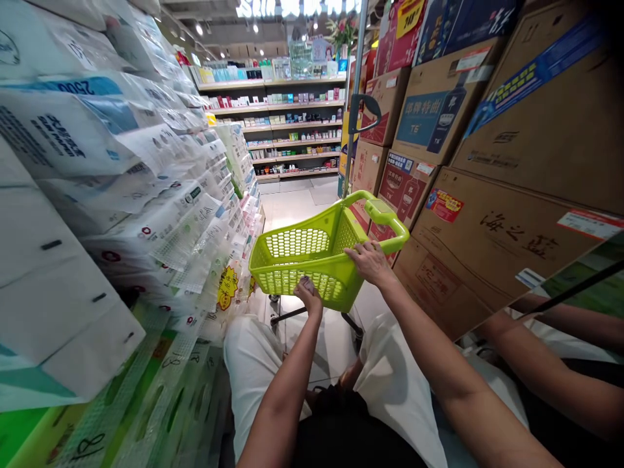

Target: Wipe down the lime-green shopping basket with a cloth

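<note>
A lime-green plastic basket (297, 244) on a wheeled trolley frame stands in the aisle straight ahead, with nothing visible inside it. My left hand (309, 294) presses against the basket's near lower wall, fingers curled on it. My right hand (369, 261) grips the basket's near rim, just below the green handle (385, 224). My knees in light trousers (253, 364) show below the basket.
Stacked packs of tissue paper (121, 195) line the left side. Brown cardboard cartons (487, 162) are piled high on the right. Shelves of small bottles (287, 123) close the aisle's far end. Another person's arm (560, 383) shows at the right.
</note>
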{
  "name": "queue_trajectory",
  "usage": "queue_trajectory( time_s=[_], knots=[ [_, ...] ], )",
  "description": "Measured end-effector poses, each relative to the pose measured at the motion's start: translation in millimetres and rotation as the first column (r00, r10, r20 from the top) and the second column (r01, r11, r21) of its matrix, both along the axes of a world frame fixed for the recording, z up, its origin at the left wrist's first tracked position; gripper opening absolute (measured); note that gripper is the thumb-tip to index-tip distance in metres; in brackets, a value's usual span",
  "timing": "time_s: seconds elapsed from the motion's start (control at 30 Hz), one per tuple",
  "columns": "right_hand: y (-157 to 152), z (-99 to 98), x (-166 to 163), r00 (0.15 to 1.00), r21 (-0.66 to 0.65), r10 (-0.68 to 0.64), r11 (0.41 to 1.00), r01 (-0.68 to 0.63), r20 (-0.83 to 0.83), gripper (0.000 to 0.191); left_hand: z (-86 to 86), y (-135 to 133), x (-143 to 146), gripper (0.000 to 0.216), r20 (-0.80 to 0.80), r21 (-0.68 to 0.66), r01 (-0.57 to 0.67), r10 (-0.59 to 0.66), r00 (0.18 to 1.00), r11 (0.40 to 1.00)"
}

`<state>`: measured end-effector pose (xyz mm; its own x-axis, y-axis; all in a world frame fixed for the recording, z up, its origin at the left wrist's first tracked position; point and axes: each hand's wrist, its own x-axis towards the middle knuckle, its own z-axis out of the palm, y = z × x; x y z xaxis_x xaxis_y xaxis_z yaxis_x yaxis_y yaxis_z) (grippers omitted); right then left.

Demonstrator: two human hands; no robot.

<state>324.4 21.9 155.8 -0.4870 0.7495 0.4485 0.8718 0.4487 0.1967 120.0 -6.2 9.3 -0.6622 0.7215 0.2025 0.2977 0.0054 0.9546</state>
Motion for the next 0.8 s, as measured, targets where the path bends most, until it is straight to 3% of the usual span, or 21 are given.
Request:
queue_trajectory(
  time_s=[0.1, 0.2, 0.43, 0.67, 0.8],
  knots=[
    [9.3, -1.6, 1.3, 0.999, -0.011, 0.003, 1.000, -0.003, 0.032, 0.044, 16.4, 12.2, 5.7, 0.031, -0.025, 0.092, -0.050, 0.053, 0.998, 0.995],
    [15.5, -3.0, -0.8, 1.000, -0.013, 0.001, 1.000, -0.001, 0.028, 0.045, 30.2, 20.9, 12.6, 0.034, -0.111, 0.161, 0.001, 0.017, 0.994, 0.987],
    [16.7, -2.8, -14.7, 1.000, -0.043, -0.013, 0.999, 0.012, -0.021, 0.045, 5.2, 11.2, 15.0, 0.025, -0.260, 0.023, 0.200, -0.187, 0.947, 0.980],
    [17.8, -0.4, -13.0, 0.990, -0.082, 0.078, 0.993, -0.088, -0.120, 0.051, 32.9, 34.3, 6.0, 0.030, -0.290, 0.252, 0.086, -0.010, 0.957, 0.964],
    [20.3, 0.4, -7.8, 0.983, -0.110, 0.106, 0.986, -0.124, -0.151, 0.052, 13.6, 21.6, 12.7, 0.014, -0.257, 0.165, 0.180, -0.134, 0.957, 0.970]
  ],
)
